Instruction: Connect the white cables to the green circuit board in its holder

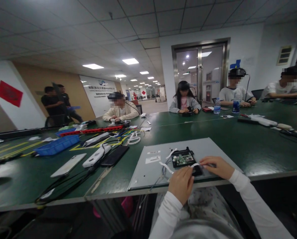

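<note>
A grey metal panel [208, 147] lies flat on the green table [238, 136] right in front of me. A small black module with a green circuit board [183, 158] sits on it, with white flat cables [166, 166] running off its left side. My left hand [181, 183] is curled at the panel's near edge, fingers pinched on the end of a white cable next to the module. My right hand [216, 166] rests on the panel to the right of the module, fingertips pressed together on the same white strip.
To the left lie a phone [69, 165], a white device [96, 156], a dark phone [115, 155], a blue tray [57, 145], a red bar [93, 130] and loose cables. Several seated people work across the table; two people stand at the far left. Water bottles [217, 106] stand opposite.
</note>
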The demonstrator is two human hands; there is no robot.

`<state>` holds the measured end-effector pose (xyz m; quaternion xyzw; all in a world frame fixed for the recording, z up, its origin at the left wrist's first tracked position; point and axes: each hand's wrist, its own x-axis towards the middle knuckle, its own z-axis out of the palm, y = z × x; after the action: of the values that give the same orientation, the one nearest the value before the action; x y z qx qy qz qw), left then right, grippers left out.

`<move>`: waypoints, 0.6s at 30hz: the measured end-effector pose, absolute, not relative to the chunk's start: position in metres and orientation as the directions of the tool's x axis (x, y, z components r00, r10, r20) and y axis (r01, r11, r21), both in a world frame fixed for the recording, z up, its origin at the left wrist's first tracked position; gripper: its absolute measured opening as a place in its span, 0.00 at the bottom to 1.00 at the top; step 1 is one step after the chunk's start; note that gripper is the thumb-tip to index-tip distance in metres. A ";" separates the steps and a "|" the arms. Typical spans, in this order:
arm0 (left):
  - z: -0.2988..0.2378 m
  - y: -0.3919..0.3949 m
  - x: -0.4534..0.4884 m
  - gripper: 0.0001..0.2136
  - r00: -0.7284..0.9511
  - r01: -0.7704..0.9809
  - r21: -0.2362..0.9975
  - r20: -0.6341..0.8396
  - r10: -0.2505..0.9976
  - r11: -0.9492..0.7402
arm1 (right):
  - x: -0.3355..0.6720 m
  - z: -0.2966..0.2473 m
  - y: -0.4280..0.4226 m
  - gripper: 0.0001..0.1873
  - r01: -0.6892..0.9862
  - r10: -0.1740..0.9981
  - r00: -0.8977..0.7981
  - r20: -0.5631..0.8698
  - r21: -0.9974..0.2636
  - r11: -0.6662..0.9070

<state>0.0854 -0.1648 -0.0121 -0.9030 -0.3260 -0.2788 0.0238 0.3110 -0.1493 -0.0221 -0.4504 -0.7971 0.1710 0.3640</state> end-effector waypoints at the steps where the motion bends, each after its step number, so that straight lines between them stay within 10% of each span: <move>1: -0.014 -0.165 0.085 0.16 0.634 0.607 0.122 0.522 0.571 -0.785 | 0.312 -0.024 -0.149 0.13 0.590 0.841 -0.337 0.424 -0.601 0.540; 18: -0.022 -0.174 0.085 0.17 0.598 0.645 0.115 0.540 0.593 -0.755 | 0.314 -0.033 -0.152 0.14 0.572 0.861 -0.341 0.377 -0.644 0.508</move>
<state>0.0845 -0.1742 -0.0216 -0.8927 -0.3466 -0.2844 0.0462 0.3135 -0.1516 -0.0335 -0.4519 -0.7930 0.2043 0.3539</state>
